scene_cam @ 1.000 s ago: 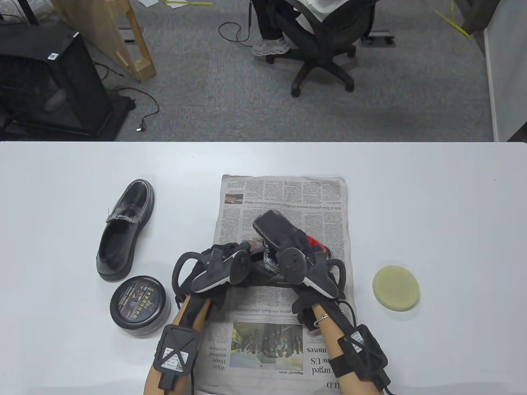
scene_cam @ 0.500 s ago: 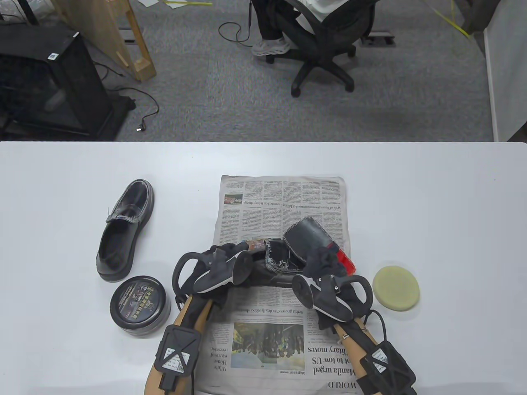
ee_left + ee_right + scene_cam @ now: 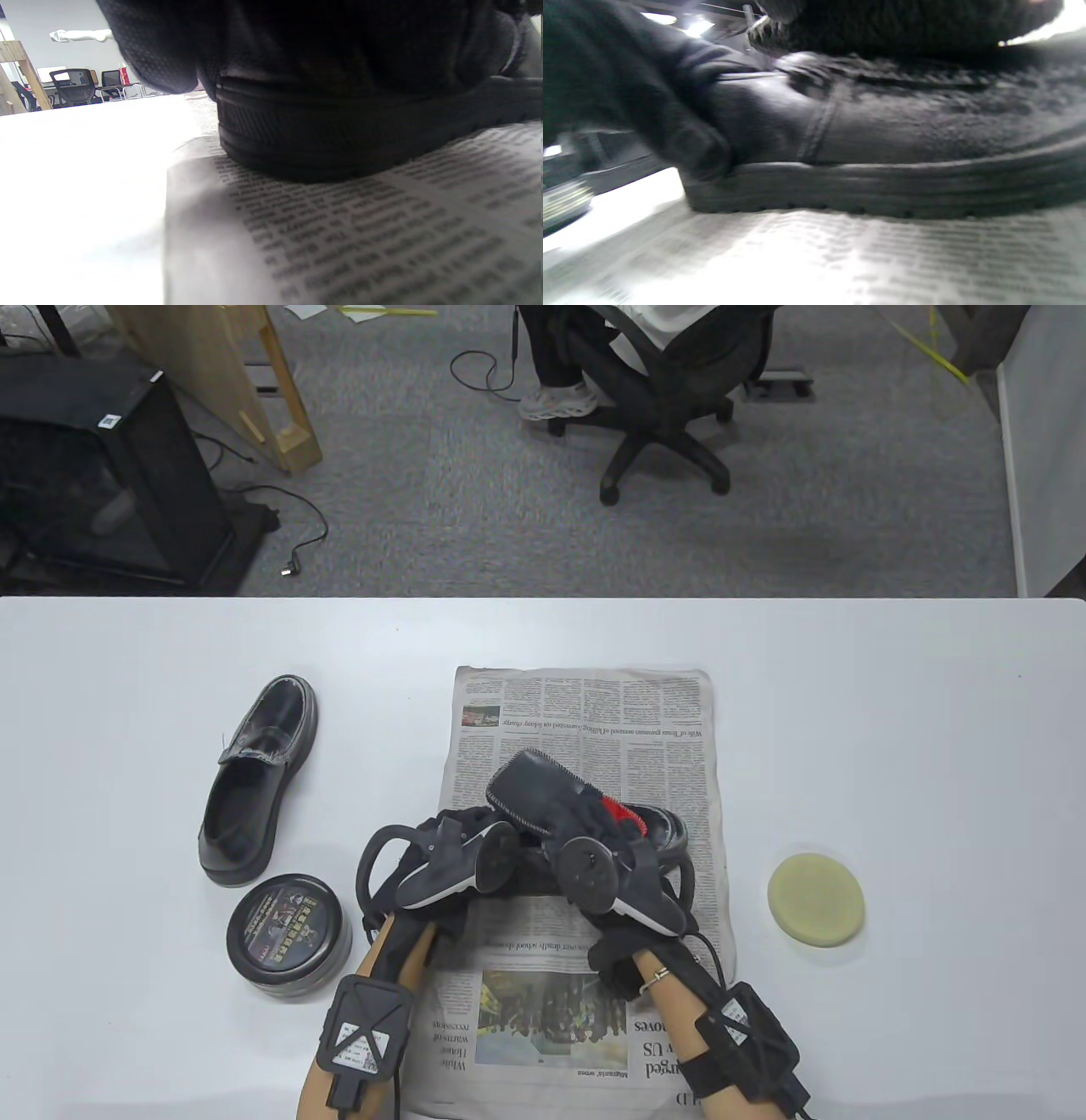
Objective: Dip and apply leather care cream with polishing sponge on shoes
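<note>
A black leather shoe point(image 3: 663, 824) lies across the newspaper point(image 3: 585, 712), mostly hidden under both hands. My left hand point(image 3: 462, 836) grips its heel end; its gloved fingers point(image 3: 649, 106) wrap the back of the shoe point(image 3: 882, 140). My right hand point(image 3: 594, 824) holds a black polishing mitt point(image 3: 530, 789) with white stitching and a red patch, pressed on the shoe's upper. The mitt's fuzzy underside point(image 3: 903, 21) touches the leather. The shoe's heel and sole point(image 3: 339, 140) rest on the newspaper point(image 3: 382, 228). A round yellow polishing sponge point(image 3: 815, 899) lies untouched to the right.
A second black shoe point(image 3: 254, 780) sits on the white table point(image 3: 891, 712) to the left. A closed round cream tin point(image 3: 288, 935) stands just below it, near my left forearm. A person in an office chair point(image 3: 670, 398) is beyond the table's far edge.
My right hand swept the mitt right along the shoe toward the toe, then back left over the upper. The left hand kept its hold and did not move.
</note>
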`<state>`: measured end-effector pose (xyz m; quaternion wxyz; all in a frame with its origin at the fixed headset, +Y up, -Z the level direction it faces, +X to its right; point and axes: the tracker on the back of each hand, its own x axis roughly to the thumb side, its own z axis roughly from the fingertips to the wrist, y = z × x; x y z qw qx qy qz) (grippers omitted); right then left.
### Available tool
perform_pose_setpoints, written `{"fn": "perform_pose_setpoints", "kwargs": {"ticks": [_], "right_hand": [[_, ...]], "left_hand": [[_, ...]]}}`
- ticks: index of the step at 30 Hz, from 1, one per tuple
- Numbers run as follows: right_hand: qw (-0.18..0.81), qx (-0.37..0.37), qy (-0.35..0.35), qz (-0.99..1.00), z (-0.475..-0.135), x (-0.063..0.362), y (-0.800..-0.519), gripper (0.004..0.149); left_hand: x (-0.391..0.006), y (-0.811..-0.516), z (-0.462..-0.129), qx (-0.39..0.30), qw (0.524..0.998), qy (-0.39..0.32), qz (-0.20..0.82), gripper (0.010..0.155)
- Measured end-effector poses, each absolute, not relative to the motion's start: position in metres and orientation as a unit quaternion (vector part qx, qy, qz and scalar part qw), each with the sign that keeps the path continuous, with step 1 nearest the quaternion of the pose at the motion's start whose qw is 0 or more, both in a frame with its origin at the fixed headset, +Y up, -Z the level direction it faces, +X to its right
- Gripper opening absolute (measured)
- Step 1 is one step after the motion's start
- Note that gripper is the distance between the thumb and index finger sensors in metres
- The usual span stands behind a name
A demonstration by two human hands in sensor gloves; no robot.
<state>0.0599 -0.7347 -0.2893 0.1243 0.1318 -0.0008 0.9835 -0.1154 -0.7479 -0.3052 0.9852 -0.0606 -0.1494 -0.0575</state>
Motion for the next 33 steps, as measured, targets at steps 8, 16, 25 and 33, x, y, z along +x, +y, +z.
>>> {"fn": "perform_pose_setpoints", "kwargs": {"ticks": [8,16,25,33], "right_hand": [[0.032,0.040,0.000,0.999,-0.305,0.106,-0.746,0.052],[-0.071,0.073,-0.052,0.993,-0.270,0.117,-0.747,0.051],[-0.011,0.176,-0.070,0.982,-0.235,0.080,-0.739,0.052],[0.079,0.174,-0.045,0.981,-0.262,0.051,-0.726,0.051]], "left_hand": [[-0.116,-0.747,-0.305,-0.059,0.986,-0.144,-0.067,0.090],[-0.116,-0.746,-0.304,-0.058,0.986,-0.140,-0.075,0.090],[-0.116,-0.747,-0.305,-0.062,0.985,-0.147,-0.063,0.089],[-0.116,-0.748,-0.305,-0.064,0.984,-0.155,-0.056,0.088]]}}
